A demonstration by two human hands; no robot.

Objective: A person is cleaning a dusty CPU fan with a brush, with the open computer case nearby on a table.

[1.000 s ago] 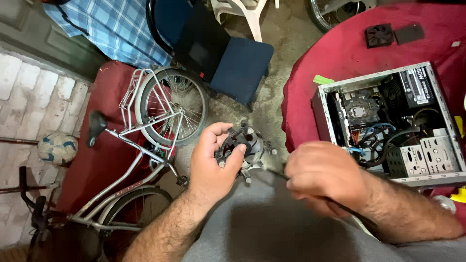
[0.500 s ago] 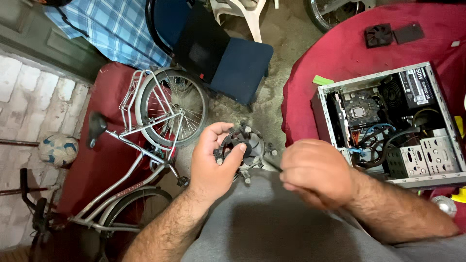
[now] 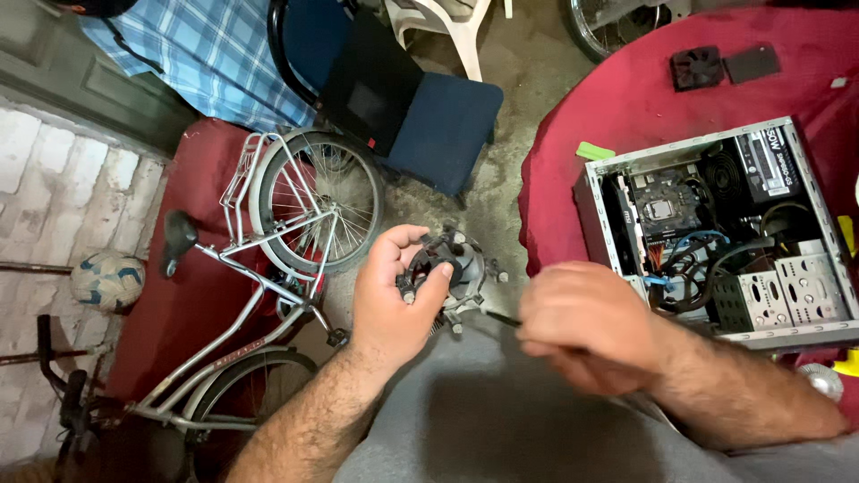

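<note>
While gripped in the left hand (image 3: pixel 389 300) at frame centre, cooler fan (image 3: pixel 450 268) held over the lap — fingers curled round its rim. Right hand (image 3: pixel 586 335), at three o'clock, fisted on a thin tool (image 3: pixel 501 317). Open computer case (image 3: pixel 720 228) on red surface (image 3: pixel 626 98) at two o'clock.

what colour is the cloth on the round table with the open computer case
Dark red cloth, clearest in the head view.

the right hand (image 3: pixel 586 335) is blurred and covers most of the thin dark tool (image 3: pixel 501 317) it grips. the left hand (image 3: pixel 394 300) hides part of the cooler fan (image 3: pixel 456 264). the open computer case (image 3: pixel 716 152) runs off the right edge.
</note>
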